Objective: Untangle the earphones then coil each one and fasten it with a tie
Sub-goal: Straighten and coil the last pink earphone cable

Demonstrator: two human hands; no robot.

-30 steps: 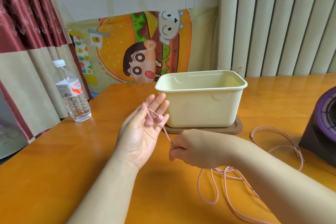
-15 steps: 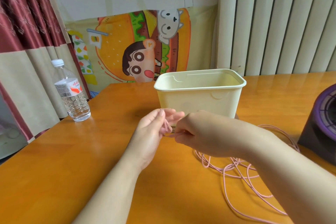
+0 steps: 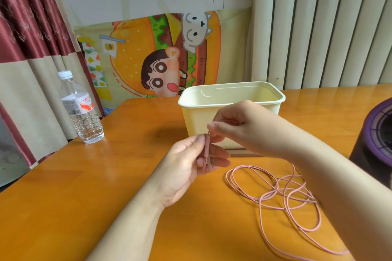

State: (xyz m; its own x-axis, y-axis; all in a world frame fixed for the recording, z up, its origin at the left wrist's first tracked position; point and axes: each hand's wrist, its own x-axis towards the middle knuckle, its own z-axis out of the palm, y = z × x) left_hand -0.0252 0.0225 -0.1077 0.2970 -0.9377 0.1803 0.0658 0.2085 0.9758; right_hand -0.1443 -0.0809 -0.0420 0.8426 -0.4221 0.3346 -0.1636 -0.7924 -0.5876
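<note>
Earphones [image 3: 206,150] higher, inside left hand [image 3: 186,162]

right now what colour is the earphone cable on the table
Pink: the earphone cable shows best in the head view, looped on the table.

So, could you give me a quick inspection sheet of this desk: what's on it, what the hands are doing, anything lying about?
Surface: glossy orange wooden table.
Job's things: pink earphones, one end held up between both hands; no tie seen.
Clutter: water bottle at the left; open cream tub behind the hands; dark purple-rimmed object at the right edge.
Grips: left hand pinches the earphones between thumb and fingers; right hand pinches them from above.
Cables: pink cord lies in loose overlapping loops on the table, partly under the right forearm; not coiled.
Surroundings: red curtain, cartoon cloth, pale vertical blinds.
</note>
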